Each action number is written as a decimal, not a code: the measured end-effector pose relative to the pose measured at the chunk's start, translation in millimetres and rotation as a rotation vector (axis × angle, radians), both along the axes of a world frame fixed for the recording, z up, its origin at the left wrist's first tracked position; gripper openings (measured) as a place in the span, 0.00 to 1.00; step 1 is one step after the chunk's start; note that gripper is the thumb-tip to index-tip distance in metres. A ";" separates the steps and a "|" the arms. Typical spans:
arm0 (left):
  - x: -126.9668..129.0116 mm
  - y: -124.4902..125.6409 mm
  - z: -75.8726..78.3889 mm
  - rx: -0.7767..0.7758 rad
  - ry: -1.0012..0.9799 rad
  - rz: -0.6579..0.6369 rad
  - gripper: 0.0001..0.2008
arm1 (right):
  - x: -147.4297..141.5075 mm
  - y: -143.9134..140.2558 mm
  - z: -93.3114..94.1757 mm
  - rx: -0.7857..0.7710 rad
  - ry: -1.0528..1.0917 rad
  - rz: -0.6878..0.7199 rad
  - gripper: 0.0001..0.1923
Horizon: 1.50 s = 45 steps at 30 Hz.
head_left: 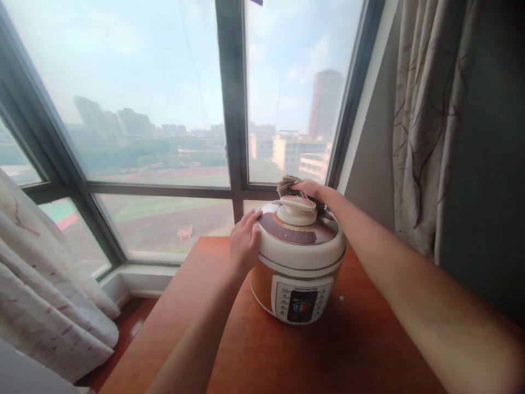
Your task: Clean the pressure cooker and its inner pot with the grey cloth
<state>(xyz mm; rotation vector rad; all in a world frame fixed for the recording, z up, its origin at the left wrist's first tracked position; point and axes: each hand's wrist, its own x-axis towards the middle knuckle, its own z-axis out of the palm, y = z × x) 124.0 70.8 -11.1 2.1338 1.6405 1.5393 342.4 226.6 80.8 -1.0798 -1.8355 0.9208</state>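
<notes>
Where a pale fabric curtain with reddish floral marks (pixel 49 284) hangs at far left, a tall window (pixel 156 82) in dark grey metal frames (pixel 231 98) stands beside it, showing hazy buildings (pixel 133 122) and a sports field (pixel 164 176). Next comes the reddish-brown wooden table (pixel 241 355), and over it the left hand (pixel 246 238), laid against the left edge of the cream-and-brown lid (pixel 289 235) with fingers together, clasping nothing. It seems to brace the round cream-and-tan electric cooker (pixel 301 258), which stands upright on the table; pressing downward rather than sideways should stop it sliding. Beyond the cream knob (pixel 297 214), a crumpled grey-brown cloth (pixel 286 187) is bunched in the grip of the right hand (pixel 311 189), apart from the left; whether it touches the lid there is hidden. The step looks like wiping: a flatter fold would follow the curved rim better, with short overlapping strokes round the knob's base. Just right of the cooker lies a tiny whitish bit (pixel 342 299), worth picking up so that it does not get dragged along. A second pale, branch-patterned fabric curtain (pixel 426 120) hangs at far right.
</notes>
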 end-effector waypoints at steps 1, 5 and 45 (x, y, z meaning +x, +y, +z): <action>0.0 -0.3 0.3 -0.002 -0.001 0.000 0.24 | 0.1 -0.8 0.7 -0.015 0.025 0.031 0.12; -0.2 -1.9 1.0 -0.004 -0.012 -0.009 0.25 | 8.2 -8.1 1.4 -0.043 0.057 0.101 0.12; -1.3 -1.8 0.7 -0.003 0.026 -0.008 0.25 | 14.8 -25.9 17.4 -0.214 -0.009 -0.087 0.14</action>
